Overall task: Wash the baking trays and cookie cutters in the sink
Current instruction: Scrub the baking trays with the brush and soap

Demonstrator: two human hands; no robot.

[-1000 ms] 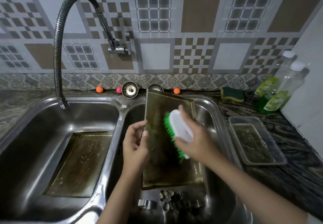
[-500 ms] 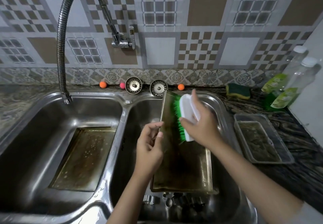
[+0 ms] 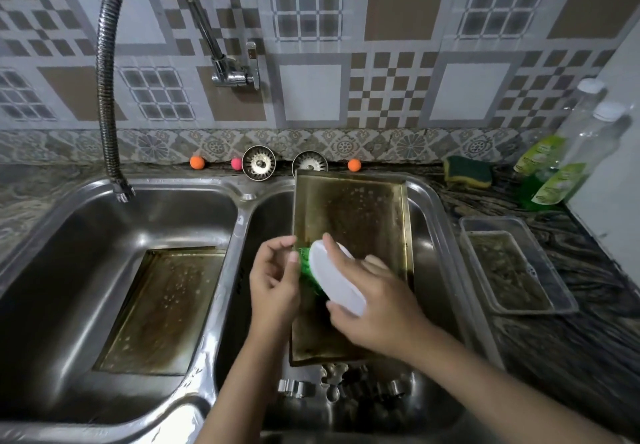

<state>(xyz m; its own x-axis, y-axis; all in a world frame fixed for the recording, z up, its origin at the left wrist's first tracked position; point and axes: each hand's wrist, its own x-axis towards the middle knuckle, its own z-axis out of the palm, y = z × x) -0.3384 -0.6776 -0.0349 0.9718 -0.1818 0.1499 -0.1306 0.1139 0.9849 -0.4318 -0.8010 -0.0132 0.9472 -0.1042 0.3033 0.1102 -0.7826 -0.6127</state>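
Head view: the right hand [image 3: 372, 300] grips the brush [image 3: 332, 279], bristles down on the tray [image 3: 360, 215] — this one is propped in the right basin, probably tilted so its grime faces the scrubbing. The left hand [image 3: 273, 279] pinches the tray's left edge, steadying it. A second tray [image 3: 162, 308] lies flat in the left basin, likely waiting its turn. Cutters [image 3: 332, 386] sit at the propped tray's foot — too dark to count. Count: two trays, one brush, two bottles [image 3: 561, 163], one sponge [image 3: 468, 172].
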